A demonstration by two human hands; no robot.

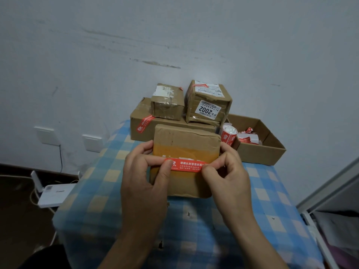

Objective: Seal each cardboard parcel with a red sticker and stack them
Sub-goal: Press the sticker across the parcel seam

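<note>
A scuffed pale grey-blue wall (174, 35) backs a table under a blue and yellow checked cloth (97, 191).

In the head view, a flat brown cardboard parcel (186, 140) with a band of orange-tinted tape across its top lies on the cloth at the middle. A long red sticker strip with white print (186, 165) is stretched across that band, from side to side. The left hand (143, 177) pinches the strip's left end between thumb and forefinger, its other fingers curled at the parcel's left edge. The right hand (227, 175) pinches the right end the same way, its remaining fingers bent loosely. Whether the strip already sticks to the tape cannot be told.

Just behind the parcel is a wide low cardboard box (139, 131) with a red seal over its left top edge (144, 123). Two smaller boxes sit on it: a taped brown cube (168, 105) on the left and a taller box with a white "2002" label (208, 105) on the right. To the right stands an open shallow cardboard tray (260, 152) with crumpled red and white scraps inside, and a roll of red stickers (229, 135) is at its near left corner.

On the floor at left lies a white router (52, 195), below two white wall plates (46, 135).
</note>
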